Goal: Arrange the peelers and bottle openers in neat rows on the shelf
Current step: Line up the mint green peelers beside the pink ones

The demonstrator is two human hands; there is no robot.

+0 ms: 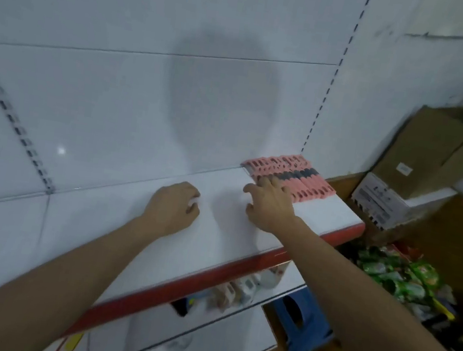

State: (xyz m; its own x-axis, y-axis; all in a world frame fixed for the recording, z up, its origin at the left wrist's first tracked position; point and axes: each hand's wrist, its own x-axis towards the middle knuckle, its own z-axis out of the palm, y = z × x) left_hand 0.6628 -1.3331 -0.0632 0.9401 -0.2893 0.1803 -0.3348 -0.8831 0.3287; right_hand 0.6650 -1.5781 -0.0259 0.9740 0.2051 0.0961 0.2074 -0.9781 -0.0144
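Nearest is the red front edge (pixel 209 279) of the white shelf (pixel 154 253), with both forearms reaching over it. The left hand (pixel 170 210) rests on the bare board with its fingers curled under. A pale smear at the fingertips may be a small item or only glare, so I cannot tell whether it holds anything. Further in, the right hand (pixel 271 210) lies flat with its fingers (pixel 264 183) spread, their tips touching the near-left corner of the pink utensils (pixel 314 188). These are packed side by side in a tight block in the shelf's back right corner, against the rear panel, with a dark band across the middle. Which are peelers and which are openers cannot be made out. The risk lies in that spread touch. A sideways nudge from one corner would likely skew the closest pieces, fan the row open, or push those on the right towards the shelf's open end, where they could drop onto the snack packets (pixel 395 272) below. The block appears to be in overlapping layers, so pressing down could tip the top pieces. Beyond the shelf a white box (pixel 381 202) carries a dark printed label and the cardboard box (pixel 436 150) on it a small sticker, but both are too blurred to read.
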